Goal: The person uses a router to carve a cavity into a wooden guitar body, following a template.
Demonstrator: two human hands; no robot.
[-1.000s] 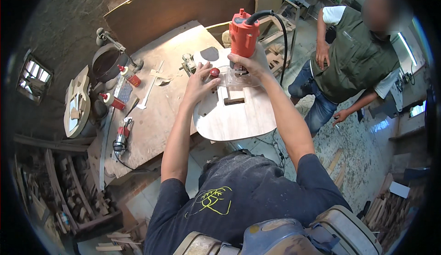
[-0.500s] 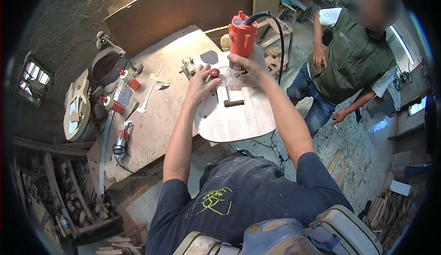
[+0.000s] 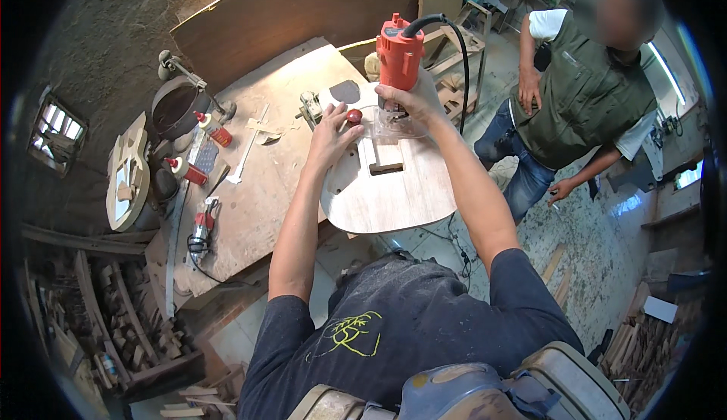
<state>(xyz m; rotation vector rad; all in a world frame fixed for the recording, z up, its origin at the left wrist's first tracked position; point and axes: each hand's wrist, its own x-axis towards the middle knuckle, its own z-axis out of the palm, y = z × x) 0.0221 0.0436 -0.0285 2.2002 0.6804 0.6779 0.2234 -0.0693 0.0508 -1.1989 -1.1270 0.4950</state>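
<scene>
A red trim router (image 3: 400, 58) stands upright on a pale wooden guitar body (image 3: 390, 204). My right hand (image 3: 415, 103) is wrapped round the router's lower housing, just above its clear base plate (image 3: 394, 126). On the left of that base is a round red knob (image 3: 354, 117), with the thumb and fingers of my left hand (image 3: 333, 138) closed about it. A rectangular pocket (image 3: 386, 168) is cut in the body just nearer me than the base. The cutting bit is hard to make out behind the plastic.
A clamp (image 3: 310, 109) sits at the body's left edge. The workbench (image 3: 261, 193) holds two red glue bottles (image 3: 214, 130) and a small corded power tool (image 3: 201, 232). The router's black cable (image 3: 465, 71) hangs to the right, where a co-worker (image 3: 583, 102) stands close by.
</scene>
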